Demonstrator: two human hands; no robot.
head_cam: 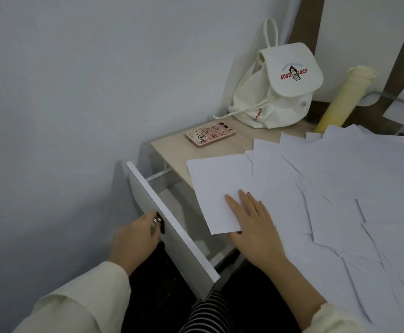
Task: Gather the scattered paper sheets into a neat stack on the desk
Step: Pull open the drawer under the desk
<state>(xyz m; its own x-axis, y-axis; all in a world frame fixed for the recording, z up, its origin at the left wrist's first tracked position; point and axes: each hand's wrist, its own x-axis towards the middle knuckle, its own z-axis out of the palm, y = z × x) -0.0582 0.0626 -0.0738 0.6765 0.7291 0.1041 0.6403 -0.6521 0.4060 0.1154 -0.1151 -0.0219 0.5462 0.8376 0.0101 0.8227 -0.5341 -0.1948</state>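
Note:
Several white paper sheets lie scattered and overlapping across the right part of the light wooden desk. One sheet lies apart at the left and juts over the desk's front edge. My right hand rests flat on that sheet's lower right corner, with the thumb tucked under the sheet's edge. My left hand is curled over the top edge of the white drawer front; the drawer is pulled out below the desk.
A pink phone lies face down near the desk's back left corner. A white backpack stands against the wall behind it. A pale yellow bottle stands at the back right. The wall runs close on the left.

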